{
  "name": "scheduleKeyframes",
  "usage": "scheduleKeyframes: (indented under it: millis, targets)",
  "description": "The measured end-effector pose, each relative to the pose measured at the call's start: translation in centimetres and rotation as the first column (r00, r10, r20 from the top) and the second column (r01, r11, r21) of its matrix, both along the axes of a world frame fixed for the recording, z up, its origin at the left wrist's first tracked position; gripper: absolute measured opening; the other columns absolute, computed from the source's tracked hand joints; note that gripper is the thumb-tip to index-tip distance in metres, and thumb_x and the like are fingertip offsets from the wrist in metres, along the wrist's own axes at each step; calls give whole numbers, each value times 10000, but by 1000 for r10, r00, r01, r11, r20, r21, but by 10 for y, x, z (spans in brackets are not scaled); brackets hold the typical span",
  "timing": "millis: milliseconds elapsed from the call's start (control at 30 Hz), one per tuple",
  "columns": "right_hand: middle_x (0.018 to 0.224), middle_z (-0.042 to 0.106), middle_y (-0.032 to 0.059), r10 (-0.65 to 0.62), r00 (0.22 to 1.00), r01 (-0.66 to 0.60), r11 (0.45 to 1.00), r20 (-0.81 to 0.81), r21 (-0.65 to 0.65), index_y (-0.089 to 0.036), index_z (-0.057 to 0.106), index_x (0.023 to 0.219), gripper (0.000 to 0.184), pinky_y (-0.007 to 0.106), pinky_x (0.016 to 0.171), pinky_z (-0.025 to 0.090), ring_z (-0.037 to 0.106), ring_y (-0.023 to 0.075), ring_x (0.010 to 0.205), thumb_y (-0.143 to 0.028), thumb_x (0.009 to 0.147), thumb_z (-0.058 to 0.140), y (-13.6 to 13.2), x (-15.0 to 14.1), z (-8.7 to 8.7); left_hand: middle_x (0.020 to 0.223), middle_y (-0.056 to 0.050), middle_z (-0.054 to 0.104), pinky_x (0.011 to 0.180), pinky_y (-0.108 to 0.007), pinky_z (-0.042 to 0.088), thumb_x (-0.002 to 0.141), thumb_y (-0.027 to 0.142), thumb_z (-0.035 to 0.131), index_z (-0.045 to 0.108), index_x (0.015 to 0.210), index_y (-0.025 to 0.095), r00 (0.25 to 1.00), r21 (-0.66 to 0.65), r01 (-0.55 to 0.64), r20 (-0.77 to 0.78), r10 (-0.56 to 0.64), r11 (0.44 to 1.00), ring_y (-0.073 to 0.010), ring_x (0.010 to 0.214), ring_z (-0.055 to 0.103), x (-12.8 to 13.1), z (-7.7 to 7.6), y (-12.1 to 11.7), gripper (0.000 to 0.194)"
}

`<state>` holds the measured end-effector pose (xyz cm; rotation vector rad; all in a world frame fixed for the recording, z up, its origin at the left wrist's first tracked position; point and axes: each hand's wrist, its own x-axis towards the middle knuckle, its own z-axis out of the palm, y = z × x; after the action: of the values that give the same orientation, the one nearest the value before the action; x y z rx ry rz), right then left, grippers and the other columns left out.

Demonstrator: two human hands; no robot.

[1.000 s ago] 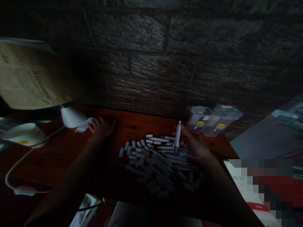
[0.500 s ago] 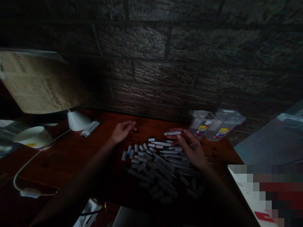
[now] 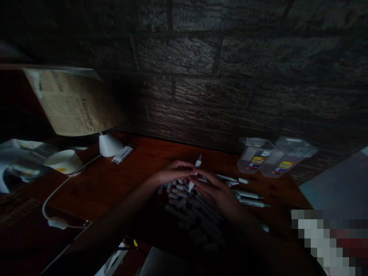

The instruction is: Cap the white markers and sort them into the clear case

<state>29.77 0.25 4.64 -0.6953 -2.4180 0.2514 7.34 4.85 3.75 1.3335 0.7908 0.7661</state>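
Note:
A white marker stands tilted between my two hands, above a pile of markers and caps. Its grey tip points up and away from me, and its lower end shows beneath the fingers. My left hand comes in from the left with its fingertips closed on the marker. From the other side, my right hand grips the same marker, its fingers partly covering it. Loose white caps and markers lie in the heap under both hands, much of it dark or hidden.
Several markers lie in a row by the lamp base. A white bowl and the lamp's cord are at left. Two clear plastic cases stand at the back right. More markers lie right of my hand.
My left hand has moved right and my right hand left, so they now meet at the marker. That marker has turned from nearly level to steeply tilted. The view has shifted slightly.

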Motion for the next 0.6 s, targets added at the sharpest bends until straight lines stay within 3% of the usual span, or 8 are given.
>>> scheduleKeyframes:
  millis: [100, 200, 300, 367, 467, 533, 600]
  targets:
    - [1503, 469, 22, -29, 999, 29, 999, -14, 15, -387, 388, 1483, 551, 354, 1091, 453, 501, 178, 1329, -173, 985, 487, 2, 2, 1, 845, -48, 726, 583, -220, 485, 689, 430, 821, 703, 1068, 142, 994, -69, -27, 104, 35, 997, -108, 624, 631, 3, 1, 1, 490]
    - [1457, 521, 70, -103, 989, 102, 995, -102, -14, -291, 454, 1457, 482, 348, 1072, 463, 553, 189, 1277, -212, 984, 499, 3, 7, 6, 892, -67, 738, 650, -256, 520, 654, 411, 837, 686, 1084, 140, 982, -74, -152, 104, 160, 986, -132, 679, 661, -5, 5, 6, 531]
    - [1121, 721, 61, -191, 974, 181, 979, -117, -98, -231, 662, 1211, 274, 296, 877, 544, 693, 180, 986, -264, 968, 541, 6, 17, 11, 938, -80, 747, 700, -280, 526, 671, 446, 804, 682, 1075, 134, 928, 61, -370, -18, 372, 927, -154, 726, 675, -31, 8, 16, 525]
    - [911, 751, 23, -207, 976, 194, 966, -64, -169, -234, 724, 1016, 181, 261, 723, 539, 704, 160, 790, -302, 954, 568, 8, 25, 14, 931, -82, 750, 728, -297, 524, 690, 466, 767, 691, 1072, 130, 850, 257, -459, -152, 504, 851, -189, 780, 684, -53, 7, 23, 515]
    - [862, 755, 2, -169, 984, 177, 950, 52, -257, -249, 737, 934, 186, 248, 631, 501, 685, 149, 696, -387, 922, 612, 9, 30, 14, 961, -85, 754, 814, -312, 504, 779, 423, 671, 733, 1039, 148, 599, 583, -401, -416, 684, 706, -236, 896, 692, -82, 7, 26, 383]
    - [868, 757, 6, -134, 984, 162, 943, 114, -292, -255, 741, 938, 211, 254, 612, 493, 677, 152, 680, -430, 901, 629, 8, 30, 12, 983, -92, 757, 859, -326, 489, 842, 378, 592, 756, 1035, 181, 353, 670, -299, -584, 731, 679, -258, 942, 692, -92, 8, 24, 322]
    - [877, 758, 18, -114, 984, 153, 939, 139, -308, -256, 747, 944, 223, 268, 615, 501, 683, 167, 697, -446, 880, 649, 8, 29, 10, 1030, -109, 753, 867, -340, 489, 872, 377, 551, 762, 1067, 215, 129, 664, -292, -686, 716, 688, -280, 978, 688, -96, 10, 21, 329]
